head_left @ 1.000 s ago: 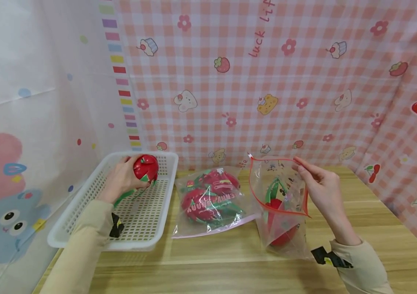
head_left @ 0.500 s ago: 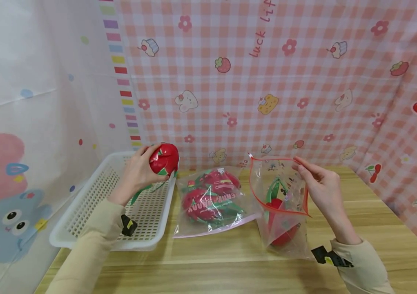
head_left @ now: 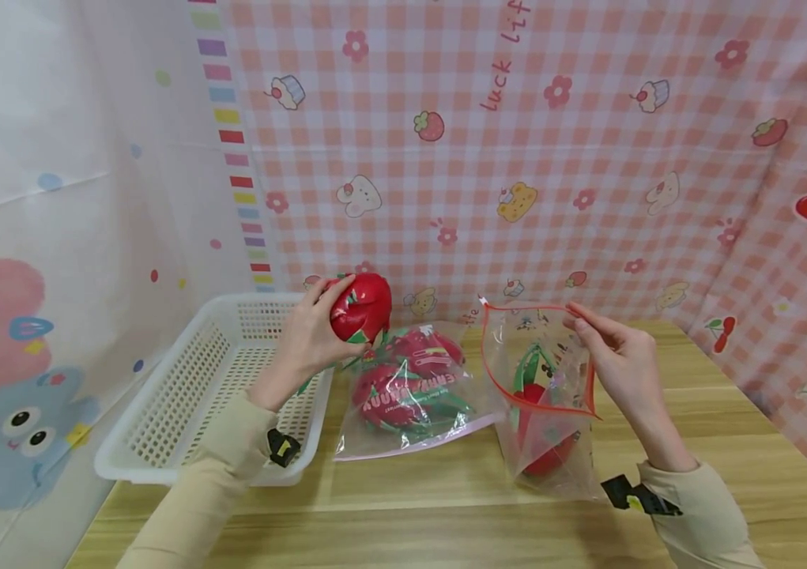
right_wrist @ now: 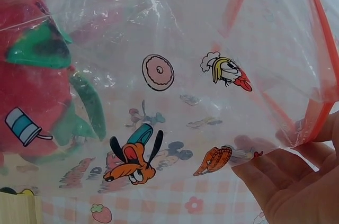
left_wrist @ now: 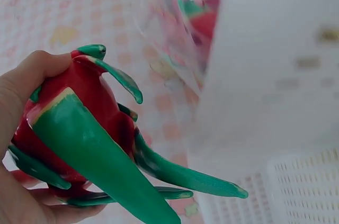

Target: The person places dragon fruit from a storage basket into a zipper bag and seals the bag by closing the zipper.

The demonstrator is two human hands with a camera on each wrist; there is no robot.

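Note:
My left hand (head_left: 314, 328) grips a red toy dragon fruit (head_left: 363, 307) with long green leaves, raised over the gap between the basket and the middle bag. In the left wrist view the dragon fruit (left_wrist: 90, 123) shows its leaves trailing to the lower right. My right hand (head_left: 624, 359) pinches the orange-red rim of a clear zip bag (head_left: 503, 356), whose mouth gapes wide. Inside that bag lies another dragon fruit (head_left: 545, 450). The right wrist view shows cartoon prints on the bag's side, with my right hand (right_wrist: 302, 181) at its rim.
A white perforated basket (head_left: 161, 395) stands on the left. Between it and the orange-rimmed bag lies a pink-edged zip bag (head_left: 410, 395) with red and green fruit inside. Behind the wooden table (head_left: 403, 529) hangs a checked cloth (head_left: 389, 158).
My left hand has lifted the dragon fruit out of the basket and carried it right, to the near side of the middle bag's back edge. My right hand stays on the bag's rim.

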